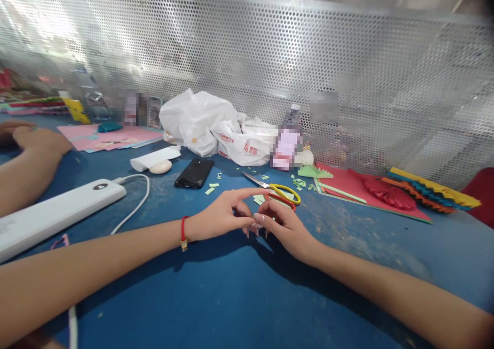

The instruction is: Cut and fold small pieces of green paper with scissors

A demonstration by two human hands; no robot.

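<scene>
Over the blue table, my left hand and my right hand meet at the fingertips. The left index finger reaches out past the right fingers, while its thumb bends in to the right thumb. My right hand has curled fingers, thumb pressed toward the left fingertips. Whatever lies in the pinch is too small or hidden to make out. Just beyond the hands lie scissors with a yellow handle loop and a red loop beside it. Small green paper scraps are scattered around them.
A black phone, white plastic bags and a propped phone stand behind. Red paper with folded paper fans lies right. On the left are a white power strip, its cable and another person's arm.
</scene>
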